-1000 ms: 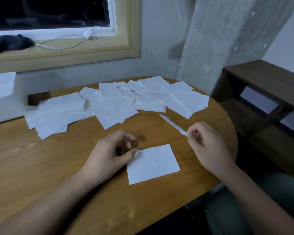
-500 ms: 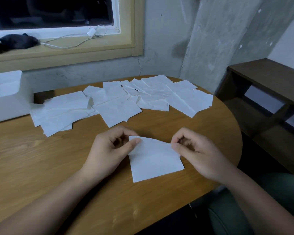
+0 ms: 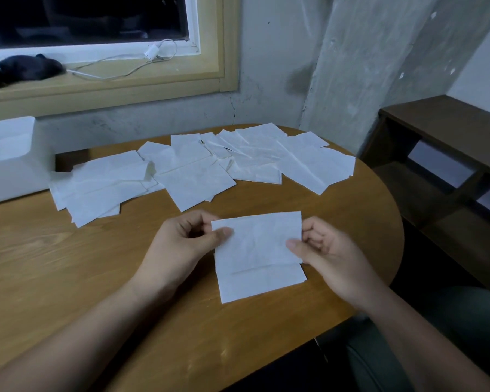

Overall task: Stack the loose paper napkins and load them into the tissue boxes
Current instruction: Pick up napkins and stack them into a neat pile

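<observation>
I hold a white paper napkin [image 3: 256,239] flat between both hands, just above another napkin [image 3: 262,284] lying on the wooden table [image 3: 68,264]. My left hand [image 3: 181,244] pinches its left edge with thumb on top. My right hand [image 3: 326,256] pinches its right edge. Several loose napkins [image 3: 198,171] lie spread in an overlapping row across the far half of the table. A white tissue box [image 3: 9,159] stands at the far left.
A concrete wall and pillar rise right behind the table. The window sill holds a white cable with charger [image 3: 150,53] and a dark cloth [image 3: 29,67]. A dark wooden shelf unit [image 3: 447,154] stands to the right of the table's rounded edge.
My right hand brought a napkin from the right over the one on the table. My left hand took its left edge, and it now lies spread flat between both hands.
</observation>
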`<state>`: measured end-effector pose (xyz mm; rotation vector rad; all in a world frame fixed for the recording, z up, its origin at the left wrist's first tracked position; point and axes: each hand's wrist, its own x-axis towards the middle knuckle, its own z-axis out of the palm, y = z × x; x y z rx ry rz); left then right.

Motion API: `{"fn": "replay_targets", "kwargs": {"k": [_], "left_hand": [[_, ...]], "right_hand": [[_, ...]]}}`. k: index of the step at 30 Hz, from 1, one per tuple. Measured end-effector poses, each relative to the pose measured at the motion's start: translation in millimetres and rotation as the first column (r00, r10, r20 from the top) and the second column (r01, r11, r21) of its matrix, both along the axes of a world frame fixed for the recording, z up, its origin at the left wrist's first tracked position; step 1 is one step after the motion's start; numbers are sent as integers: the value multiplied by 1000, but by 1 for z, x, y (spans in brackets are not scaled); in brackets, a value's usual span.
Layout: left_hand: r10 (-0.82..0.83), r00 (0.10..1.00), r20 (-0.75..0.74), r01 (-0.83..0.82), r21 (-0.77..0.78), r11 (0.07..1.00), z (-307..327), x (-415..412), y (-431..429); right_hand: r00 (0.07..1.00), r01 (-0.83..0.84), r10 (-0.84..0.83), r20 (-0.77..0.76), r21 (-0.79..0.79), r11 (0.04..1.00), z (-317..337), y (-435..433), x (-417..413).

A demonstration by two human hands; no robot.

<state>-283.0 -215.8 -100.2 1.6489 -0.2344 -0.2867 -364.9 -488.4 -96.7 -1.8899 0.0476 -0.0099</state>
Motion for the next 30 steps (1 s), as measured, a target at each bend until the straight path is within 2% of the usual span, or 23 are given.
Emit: {"fn": "replay_targets", "kwargs": {"k": [3,8,13,20,30], "left_hand": [[-55,998,-5,55,97,994,4,2,3],[-166,986,-17,161,360,919,6,8,9],[-171,984,39,126,524,842,4,9,9],[-177,982,59,107,599,794,4,13,9],[-214,973,87,107,649,753,-2,14,9]], "right_hand": [[994,101,-99,55,-49,994,-3,-3,3],[990,135,-139,-33,-118,984,-5,-7,4],[984,158,-170,-53,-176,972,-10,-5,9],[980,186,-198,3,-357,915,-22,-1,17],[979,202,-191,73,-476,856,-25,3,20]]}}
